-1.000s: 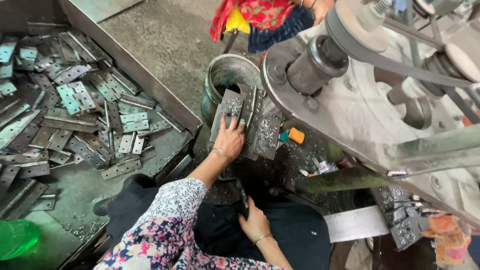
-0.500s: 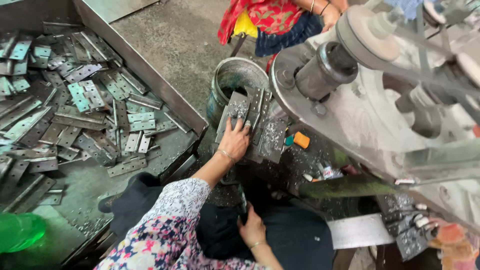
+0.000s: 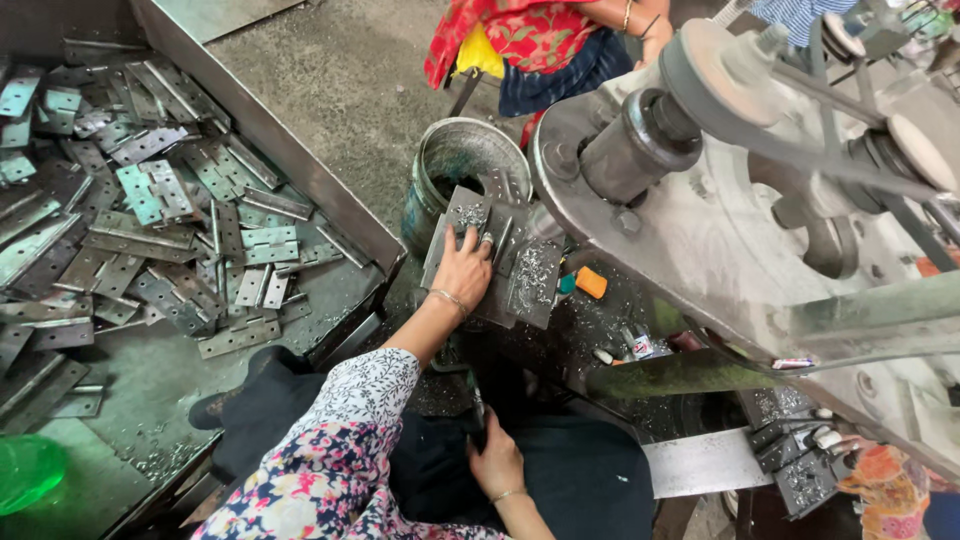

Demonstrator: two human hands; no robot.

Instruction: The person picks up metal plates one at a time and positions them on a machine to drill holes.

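My left hand lies palm down with its fingers spread over a grey metal hinge plate, pressing it onto the machine bed beside other plates dusted with metal shavings. A thin bangle circles that wrist, and the sleeve is floral. My right hand is low by my lap, closed around a dark handle that rises toward the machine. A bracelet sits on that wrist too.
A large metal tray on the left holds several loose hinges. A round metal bucket stands behind the plates. A big grey flywheel with belt fills the right. Another person in red clothing sits beyond. A green bottle lies lower left.
Both hands stay where they were, left on the plate and right on the handle. Only the view has shifted slightly.
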